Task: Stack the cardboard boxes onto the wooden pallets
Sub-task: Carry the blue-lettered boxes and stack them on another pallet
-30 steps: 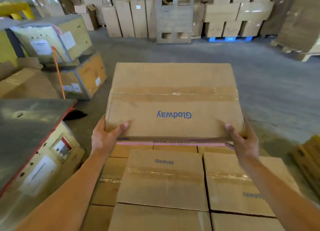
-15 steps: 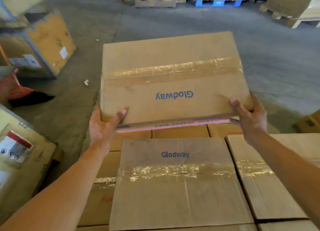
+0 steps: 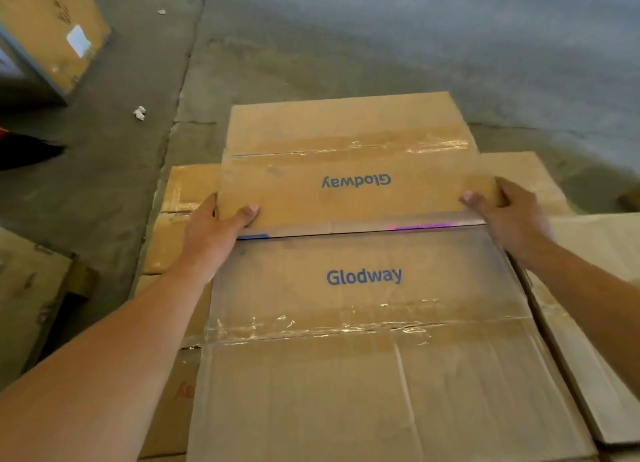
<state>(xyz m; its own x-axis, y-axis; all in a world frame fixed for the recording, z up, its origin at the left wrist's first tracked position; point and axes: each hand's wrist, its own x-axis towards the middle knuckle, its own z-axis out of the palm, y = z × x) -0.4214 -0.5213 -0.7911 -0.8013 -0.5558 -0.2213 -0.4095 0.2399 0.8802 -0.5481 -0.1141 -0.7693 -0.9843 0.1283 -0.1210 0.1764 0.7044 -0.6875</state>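
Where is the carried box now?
Centre of the head view, the carried box is gripped between the left hand and right hand, directly beyond the near Glodway box.

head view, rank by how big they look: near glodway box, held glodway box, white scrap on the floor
1. near Glodway box, though being closest to the camera inflates it
2. held Glodway box
3. white scrap

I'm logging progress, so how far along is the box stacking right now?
Done: lower boxes lie side by side, and a near box sits on them. In hand: the left hand and right hand grip the far box by its near corners, right behind the near one; whether it is fully down is unclear. Left: letting go; how many boxes remain is not visible.
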